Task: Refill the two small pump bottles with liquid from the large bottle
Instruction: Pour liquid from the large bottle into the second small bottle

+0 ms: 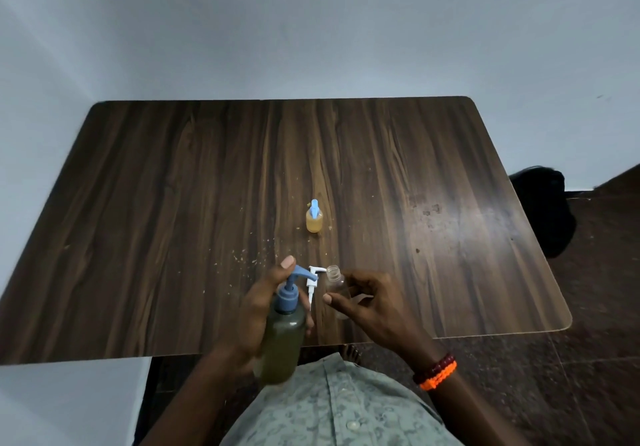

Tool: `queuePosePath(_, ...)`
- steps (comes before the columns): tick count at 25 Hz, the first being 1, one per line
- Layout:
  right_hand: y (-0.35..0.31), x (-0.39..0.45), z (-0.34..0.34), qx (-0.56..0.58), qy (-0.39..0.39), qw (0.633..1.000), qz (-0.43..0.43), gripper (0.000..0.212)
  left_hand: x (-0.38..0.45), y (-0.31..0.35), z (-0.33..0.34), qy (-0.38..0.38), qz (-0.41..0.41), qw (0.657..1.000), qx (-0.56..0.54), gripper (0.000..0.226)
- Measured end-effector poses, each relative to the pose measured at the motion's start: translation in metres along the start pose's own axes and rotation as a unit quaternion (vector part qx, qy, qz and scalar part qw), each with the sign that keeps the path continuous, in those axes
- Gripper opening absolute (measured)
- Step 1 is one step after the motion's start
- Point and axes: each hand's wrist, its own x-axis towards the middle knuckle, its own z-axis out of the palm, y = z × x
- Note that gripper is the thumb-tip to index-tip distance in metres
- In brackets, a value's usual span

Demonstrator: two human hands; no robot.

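From the head view, the left hand (256,310) grips the large bottle (282,338) of greenish liquid above the near edge of the wooden surface (173,203), its forefinger resting on the blue pump head (301,274); the right hand (367,302) holds an uncapped clear small bottle (336,284) just beside the pump spout. A white pump (312,284) lies on the surface between the hands; a second small bottle (314,219), amber-filled with a blue pump, stands upright farther back near the middle.

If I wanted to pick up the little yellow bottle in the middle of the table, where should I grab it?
Grab the little bottle around its round yellow body, coming from the side. It stands upright and alone on the table, so fingers can wrap it freely. Its blue pump on top is narrow and would probably press down or slip, so leave that alone.
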Motion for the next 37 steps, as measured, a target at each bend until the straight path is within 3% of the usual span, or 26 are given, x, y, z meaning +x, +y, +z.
queuePosePath(4,-0.009,-0.006,0.002,-0.008,0.023,0.999,-0.023,0.034,0.015,0.001,-0.002,0.115,0.156,0.972,0.135,0.112)
queuePosePath(7,-0.021,-0.010,0.000,0.000,0.027,0.998,-0.049,0.036,0.020,0.004,-0.007,0.155,0.201,0.936,0.243,0.104)
queuePosePath(18,-0.030,-0.010,-0.003,-0.033,0.033,0.996,-0.082,0.038,0.018,-0.002,-0.005,0.125,0.206,0.933,0.268,0.086)
queuePosePath(23,-0.030,-0.007,0.002,-0.049,0.022,0.994,-0.099,0.034,0.021,-0.003,-0.001,0.148,0.199,0.916,0.314,0.072)
queuePosePath(28,-0.030,-0.001,-0.004,-0.045,0.042,0.994,-0.085,0.041,0.026,0.004,-0.005,0.144,0.195,0.902,0.359,0.105)
queuePosePath(33,-0.030,0.002,-0.003,-0.067,0.038,0.992,-0.102,0.038,0.029,0.010,-0.005,0.156,0.189,0.892,0.379,0.080)
queuePosePath(37,-0.030,0.005,-0.005,-0.037,0.049,0.995,-0.079,0.040,0.028,0.016,-0.003,0.127,0.179,0.905,0.365,0.097)
